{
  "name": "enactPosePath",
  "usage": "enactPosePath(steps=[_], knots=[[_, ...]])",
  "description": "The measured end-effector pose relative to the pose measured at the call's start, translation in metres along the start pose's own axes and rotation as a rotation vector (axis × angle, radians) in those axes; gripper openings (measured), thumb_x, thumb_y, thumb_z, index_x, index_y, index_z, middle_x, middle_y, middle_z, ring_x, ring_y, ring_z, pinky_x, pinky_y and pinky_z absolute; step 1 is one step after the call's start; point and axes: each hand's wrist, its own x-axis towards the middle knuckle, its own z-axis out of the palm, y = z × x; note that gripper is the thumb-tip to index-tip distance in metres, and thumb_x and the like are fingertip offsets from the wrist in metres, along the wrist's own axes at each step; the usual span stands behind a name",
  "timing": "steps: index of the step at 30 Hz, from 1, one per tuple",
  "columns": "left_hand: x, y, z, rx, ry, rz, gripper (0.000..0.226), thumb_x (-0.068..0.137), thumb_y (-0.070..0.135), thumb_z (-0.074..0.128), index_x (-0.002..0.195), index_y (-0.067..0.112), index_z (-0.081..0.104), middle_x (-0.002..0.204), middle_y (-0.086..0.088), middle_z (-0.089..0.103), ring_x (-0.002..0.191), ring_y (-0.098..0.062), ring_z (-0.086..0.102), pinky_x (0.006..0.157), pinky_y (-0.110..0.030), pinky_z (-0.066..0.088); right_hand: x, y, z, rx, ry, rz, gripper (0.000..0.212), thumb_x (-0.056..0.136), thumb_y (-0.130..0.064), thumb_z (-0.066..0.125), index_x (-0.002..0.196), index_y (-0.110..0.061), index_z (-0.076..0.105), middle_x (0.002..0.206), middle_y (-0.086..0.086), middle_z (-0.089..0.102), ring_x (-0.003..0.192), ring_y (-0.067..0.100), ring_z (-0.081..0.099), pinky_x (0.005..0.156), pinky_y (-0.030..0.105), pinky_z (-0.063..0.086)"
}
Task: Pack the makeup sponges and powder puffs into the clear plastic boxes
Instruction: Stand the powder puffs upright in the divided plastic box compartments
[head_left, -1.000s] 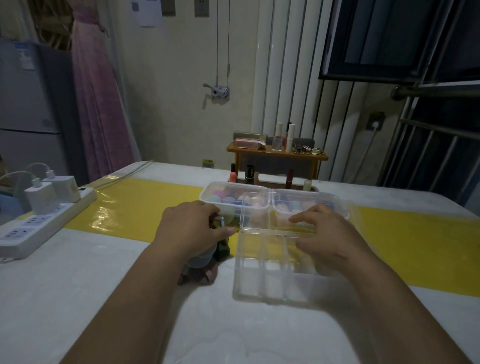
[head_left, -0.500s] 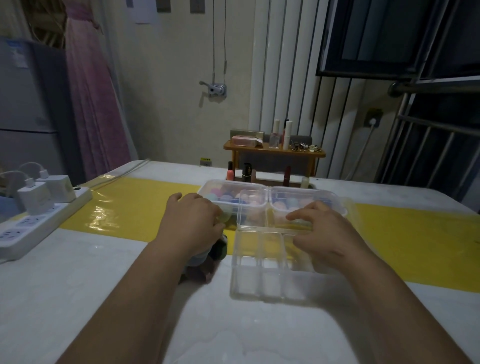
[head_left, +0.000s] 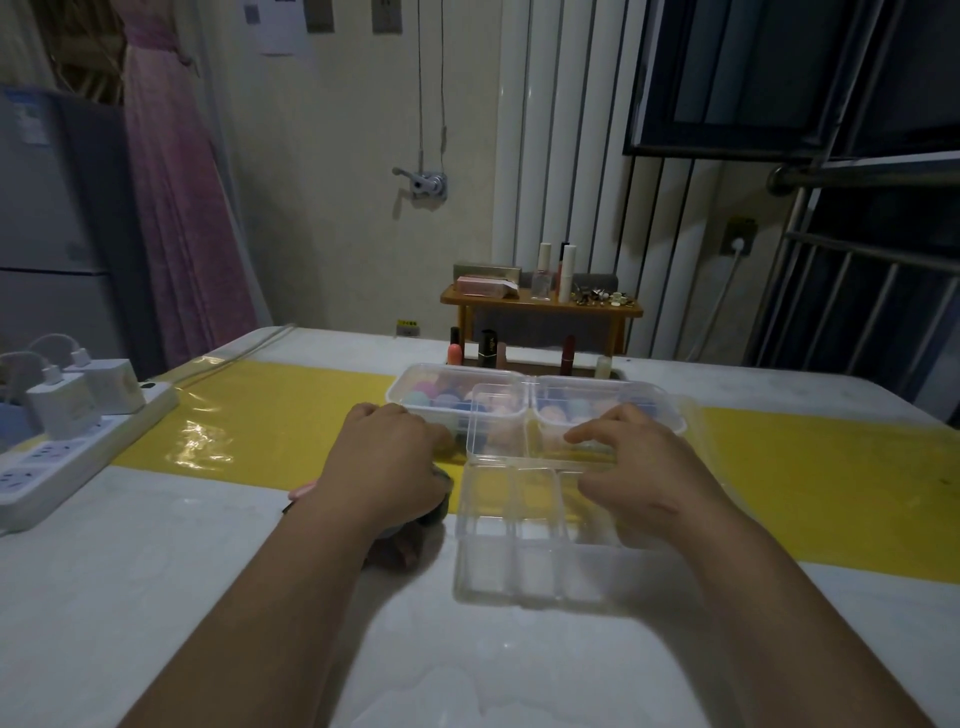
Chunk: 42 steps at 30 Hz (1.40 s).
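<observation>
Clear plastic box (head_left: 519, 571): rectangular, glossy, divided compartments.

Nothing here can be read with any certainty. A paper sheet (head_left: 277, 26) at the upper left of the frame and a label (head_left: 26, 123) on the fridge (head_left: 52, 218) below it carry print too small to make out. A yellow sticker (head_left: 408, 328) at centre shows blurred dark characters. Gold lettering on a black tube (head_left: 488, 347) just below it is also illegible.
</observation>
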Motion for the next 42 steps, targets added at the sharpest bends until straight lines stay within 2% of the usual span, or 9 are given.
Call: enactPosePath(steps=[2,7,13,18,23,29,35,39,42], knots=[[0.001,0.001,0.000,-0.137,-0.007,-0.064,0.036,0.078,0.032,0.063,0.113,0.036,0.068,0.098,0.007,0.068,0.090,-0.018,0.057,0.073,-0.030,0.043,0.000,0.000,0.000,0.003,-0.001,0.001,0.050,0.079,-0.027,0.066,0.127,-0.042,0.060,0.131,-0.011,0.046,0.118,0.018,0.048,0.102,0.040,0.045],[0.003,0.001,-0.004,-0.257,0.004,-0.101,0.029,0.083,0.010,0.058,0.100,0.027,0.073,0.094,0.000,0.073,0.080,-0.015,0.055,0.063,-0.022,0.040,0.000,0.000,0.001,0.019,0.004,0.009,0.050,0.079,-0.027,0.066,0.126,-0.042,0.060,0.131,-0.011,0.046,0.118,0.018,0.049,0.103,0.040,0.046],[0.003,0.002,-0.003,-0.352,0.174,-0.124,0.032,0.093,0.013,0.055,0.115,0.029,0.071,0.110,-0.003,0.072,0.098,-0.026,0.061,0.078,-0.031,0.047,-0.001,-0.002,0.000,0.023,0.007,0.007,0.048,0.079,-0.028,0.065,0.125,-0.042,0.060,0.131,-0.010,0.046,0.120,0.019,0.046,0.104,0.041,0.044],[0.003,0.000,-0.003,-0.608,0.358,-0.170,0.023,0.091,0.021,0.065,0.112,0.026,0.073,0.102,-0.001,0.072,0.097,-0.021,0.061,0.081,-0.034,0.050,-0.003,-0.006,0.001,0.037,0.083,-0.033,0.042,0.083,-0.030,0.063,0.124,-0.040,0.062,0.129,-0.011,0.049,0.123,0.019,0.044,0.105,0.041,0.042],[0.000,0.000,-0.007,-0.751,0.412,-0.131,0.025,0.087,0.011,0.071,0.108,0.025,0.072,0.093,0.012,0.067,0.089,-0.011,0.061,0.074,-0.015,0.044,-0.005,-0.022,0.011,0.287,0.160,-0.187,0.030,0.094,-0.023,0.059,0.121,-0.036,0.063,0.119,-0.015,0.053,0.098,0.002,0.052,0.079,0.022,0.047],[-0.001,0.003,-0.011,-0.890,0.311,-0.056,0.035,0.086,0.015,0.074,0.105,0.040,0.060,0.090,0.024,0.064,0.087,0.005,0.062,0.071,-0.003,0.044,0.003,-0.052,0.013,0.492,0.085,-0.295,0.010,0.098,-0.027,0.057,0.102,-0.034,0.051,0.106,-0.013,0.061,0.091,0.000,0.057,0.074,0.021,0.050],[-0.005,0.000,-0.011,-0.695,0.213,0.003,0.026,0.089,0.027,0.070,0.107,0.043,0.060,0.088,0.021,0.068,0.084,-0.001,0.065,0.074,-0.019,0.050,0.006,-0.051,0.018,0.539,0.193,-0.296,0.018,0.092,-0.012,0.060,0.085,-0.028,0.064,0.078,-0.012,0.061,0.071,-0.009,0.055,0.057,0.008,0.043],[-0.003,-0.009,-0.010,-0.258,0.251,0.041,0.017,0.091,0.042,0.062,0.104,0.035,0.071,0.095,0.012,0.073,0.092,-0.017,0.062,0.082,-0.034,0.042,0.001,-0.043,0.016,0.556,0.267,-0.271,0.023,0.088,-0.009,0.063,0.083,-0.030,0.070,0.080,-0.013,0.067,0.077,-0.005,0.059,0.062,0.008,0.045],[-0.005,-0.013,-0.010,-0.202,0.282,0.089,0.016,0.091,0.043,0.060,0.096,0.037,0.074,0.088,0.012,0.072,0.087,-0.018,0.059,0.079,-0.036,0.039,-0.005,-0.041,0.016,0.553,0.239,-0.263,0.026,0.089,-0.011,0.063,0.084,-0.036,0.069,0.082,-0.016,0.068,0.081,-0.006,0.060,0.064,0.007,0.046]])
